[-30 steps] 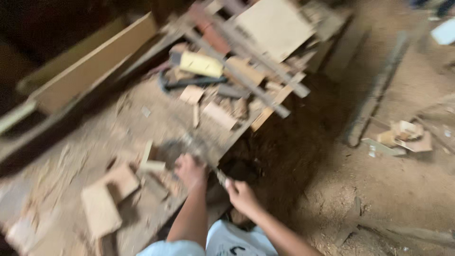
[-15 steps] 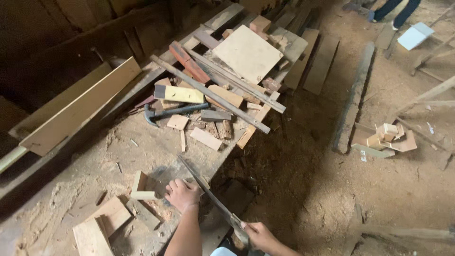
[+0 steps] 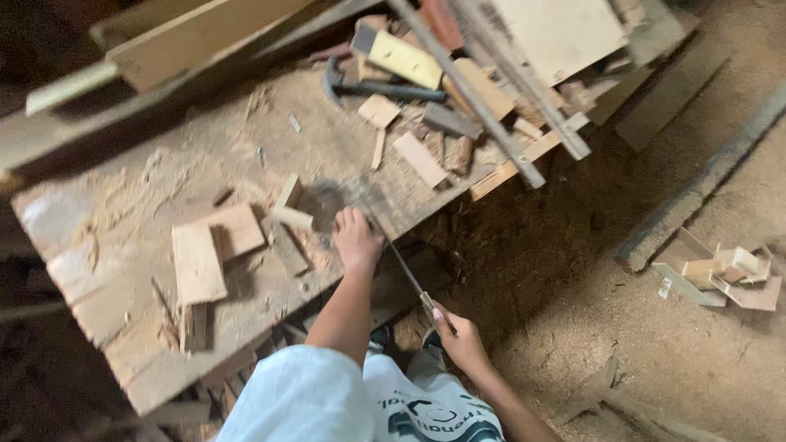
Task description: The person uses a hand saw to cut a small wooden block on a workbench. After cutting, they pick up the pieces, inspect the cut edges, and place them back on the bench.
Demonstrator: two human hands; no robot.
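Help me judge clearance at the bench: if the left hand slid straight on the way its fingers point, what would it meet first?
Probably the saw blade beside the left hand, then sawdust-covered benchtop toward the small wood offcuts and hammer; depth is unclear.

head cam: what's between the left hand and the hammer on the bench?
In the head view, between the left hand and the hammer: sawdust-strewn workbench and small wood offcuts; nothing larger.
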